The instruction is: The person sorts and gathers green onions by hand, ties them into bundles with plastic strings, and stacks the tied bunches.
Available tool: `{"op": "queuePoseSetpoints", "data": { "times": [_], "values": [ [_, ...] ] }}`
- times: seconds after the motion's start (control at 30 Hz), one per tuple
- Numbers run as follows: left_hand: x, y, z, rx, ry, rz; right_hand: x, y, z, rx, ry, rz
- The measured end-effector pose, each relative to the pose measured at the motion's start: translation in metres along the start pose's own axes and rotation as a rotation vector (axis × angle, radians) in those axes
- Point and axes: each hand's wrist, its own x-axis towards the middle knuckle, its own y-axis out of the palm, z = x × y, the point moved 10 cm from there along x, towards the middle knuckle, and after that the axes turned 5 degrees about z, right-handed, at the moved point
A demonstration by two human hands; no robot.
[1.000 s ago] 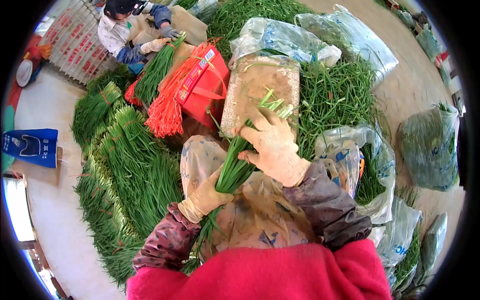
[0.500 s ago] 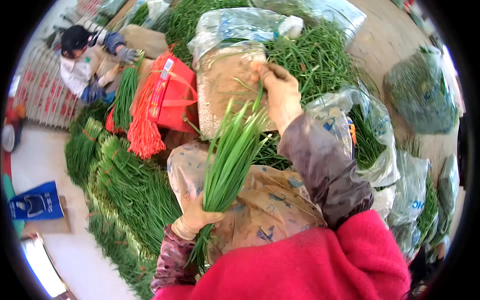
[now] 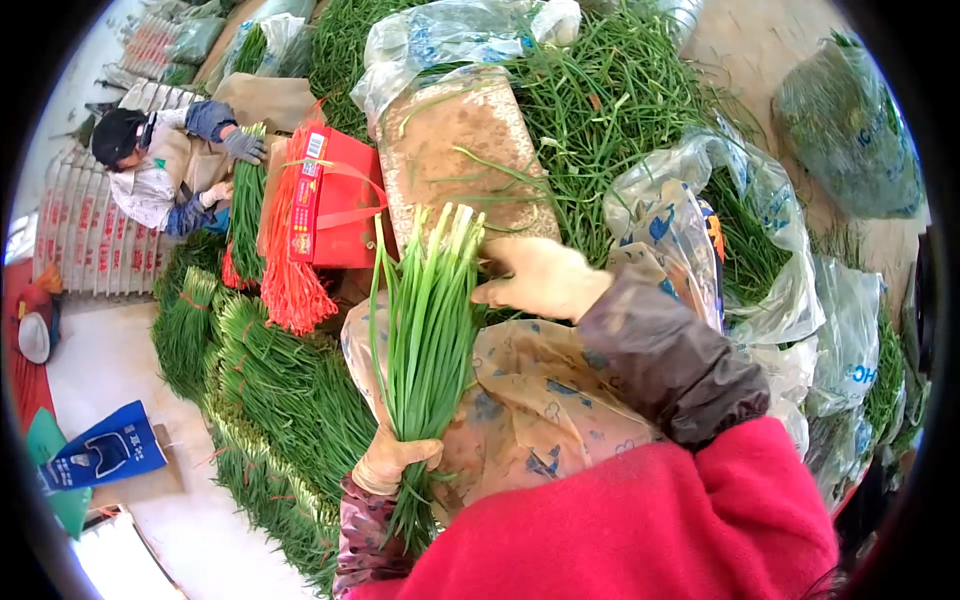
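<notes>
My left hand (image 3: pixel 398 458), in a pale glove, is wrapped round the lower part of a bunch of green chives (image 3: pixel 425 340). The bunch stands over my lap, its pale cut ends pointing up and away from me. Beside its upper right side is my right hand (image 3: pixel 545 278), also gloved and slightly blurred. Thumb and fingers are apart there, with the tips close to the stalks; I cannot tell whether they touch. Beyond the bunch lies a dirt-covered block (image 3: pixel 455 150) with a few loose stalks on it. A patterned plastic sheet (image 3: pixel 550 400) covers my lap.
Left of the block stands a red box (image 3: pixel 340 205) with red ties (image 3: pixel 295 295) hanging from it. Tied bunches (image 3: pixel 290 385) are stacked at left. Loose chives (image 3: pixel 620 110) lie behind and right, near plastic bags (image 3: pixel 850 130). Another person (image 3: pixel 165 165) handles chives at upper left.
My right hand has come down from above the block to the side of the bunch, and its fingers have parted. The left hand keeps its hold. The view has shifted somewhat.
</notes>
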Motion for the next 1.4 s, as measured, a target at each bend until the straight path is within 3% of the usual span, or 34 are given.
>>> {"op": "queuePoseSetpoints", "data": {
  "times": [0.07,0.13,0.17,0.2,0.23,0.27,0.33,0.4,0.47,0.53,0.67,0.7,0.77,0.87,0.93,1.0,1.13,1.2,1.27,1.33,1.4],
  "values": [
    [-0.002,0.003,-0.005,-0.020,-0.002,-0.012,0.001,-0.008,0.007,0.066,-0.118,-0.215],
    [-0.007,0.003,-0.006,-0.019,-0.012,-0.013,0.003,-0.019,0.009,-0.188,-0.278,-0.236],
    [-0.008,0.004,-0.005,-0.024,-0.023,0.003,0.008,-0.030,-0.001,-0.298,-0.158,-0.184],
    [-0.009,0.005,-0.005,-0.029,-0.016,-0.001,0.004,-0.057,-0.007,-0.210,-0.233,-0.380],
    [-0.009,0.005,-0.004,-0.005,-0.011,-0.017,-0.005,-0.083,-0.026,-0.146,-0.171,-0.541],
    [-0.009,0.004,-0.003,0.020,-0.007,-0.032,-0.005,-0.105,-0.038,-0.090,-0.046,-0.555],
    [-0.007,-0.001,0.008,0.028,-0.012,-0.032,0.003,-0.126,-0.062,-0.054,0.127,-0.448],
    [-0.008,-0.003,0.015,0.042,-0.030,-0.031,-0.001,-0.130,-0.036,-0.306,0.122,-0.449],
    [-0.009,-0.008,0.018,0.153,-0.057,-0.077,0.002,-0.103,-0.004,-0.319,0.094,-0.086],
    [-0.010,-0.015,0.026,0.176,-0.080,-0.088,0.006,-0.074,0.020,-0.296,-0.080,0.052],
    [-0.013,-0.023,0.024,0.330,-0.075,-0.181,0.016,-0.023,0.042,-0.370,-0.224,0.163],
    [-0.012,-0.028,0.027,0.326,-0.076,-0.187,0.022,-0.012,0.038,-0.157,-0.259,0.152],
    [-0.016,-0.015,-0.010,0.990,0.305,-0.194,0.025,-0.006,0.032,-0.078,-0.246,0.090],
    [-0.024,-0.022,-0.015,1.066,0.155,-0.397,0.026,0.007,0.022,-0.029,-0.347,0.084],
    [-0.023,-0.012,-0.026,1.119,0.251,-0.432,0.025,0.014,0.016,-0.016,-0.361,0.125],
    [-0.027,-0.006,-0.032,1.300,0.271,-0.507,0.011,0.001,0.034,0.059,-0.575,-0.013],
    [-0.028,-0.001,-0.039,1.427,0.240,-0.565,0.015,0.014,0.009,0.216,-0.385,0.142],
    [-0.026,-0.001,-0.040,1.514,0.197,-0.573,0.016,0.017,0.000,0.324,-0.391,0.105],
    [-0.026,-0.002,-0.038,1.578,0.206,-0.597,0.019,0.020,-0.016,0.741,-0.281,0.064],
    [-0.025,-0.001,-0.039,1.645,0.217,-0.620,0.017,0.013,-0.012,0.574,-0.252,-0.013],
    [-0.023,0.004,-0.041,1.726,0.227,-0.637,-0.006,-0.020,0.015,-0.150,-0.440,-0.469]
  ]
}}
